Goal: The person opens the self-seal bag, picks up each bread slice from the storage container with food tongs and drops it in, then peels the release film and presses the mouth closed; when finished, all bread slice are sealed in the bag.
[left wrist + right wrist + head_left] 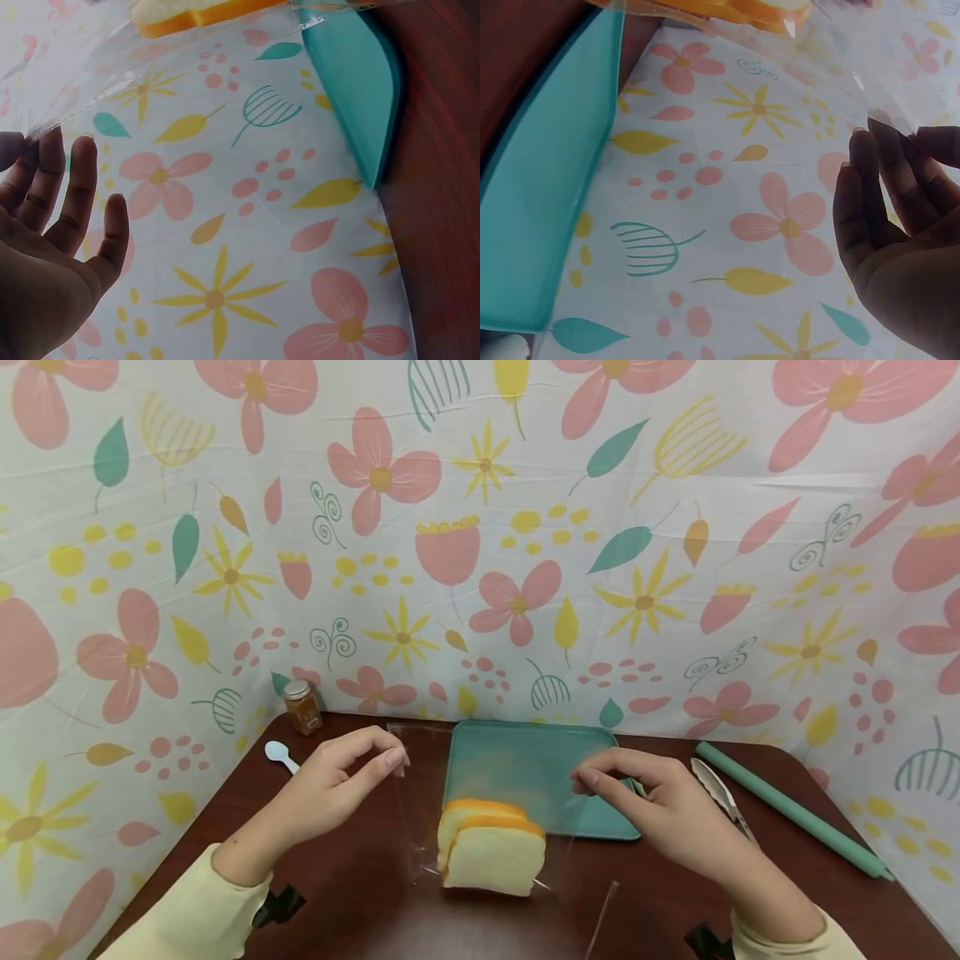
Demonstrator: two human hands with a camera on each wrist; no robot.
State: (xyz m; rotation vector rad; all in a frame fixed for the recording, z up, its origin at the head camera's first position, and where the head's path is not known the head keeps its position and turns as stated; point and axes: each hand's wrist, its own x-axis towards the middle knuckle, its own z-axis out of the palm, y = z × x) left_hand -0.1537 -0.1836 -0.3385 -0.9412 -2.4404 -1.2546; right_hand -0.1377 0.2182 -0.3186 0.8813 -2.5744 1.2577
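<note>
A clear plastic bag (pixel 420 802) hangs between the two hands, its see-through sides hard to make out against the table. Slices of bread (pixel 495 857) with orange-yellow crust sit in the bottom of the bag. My left hand (pixel 356 781) pinches the bag's upper left corner between thumb and fingers; the left wrist view shows the film (pixel 82 105) running from those fingertips. At the upper right corner, my right hand (pixel 645 797) pinches the film the same way, with its other fingers (pixel 851 202) loosely bent.
Behind the bag lies a teal tray (pixel 532 752). A spice jar (pixel 303 707) and white spoon (pixel 279 753) are at the left. Tongs (pixel 720 789) and a green roll (pixel 795 810) lie right. A thin clear strip (pixel 602 920) rests in front. Flowered cloth (pixel 517 527) hangs around the table.
</note>
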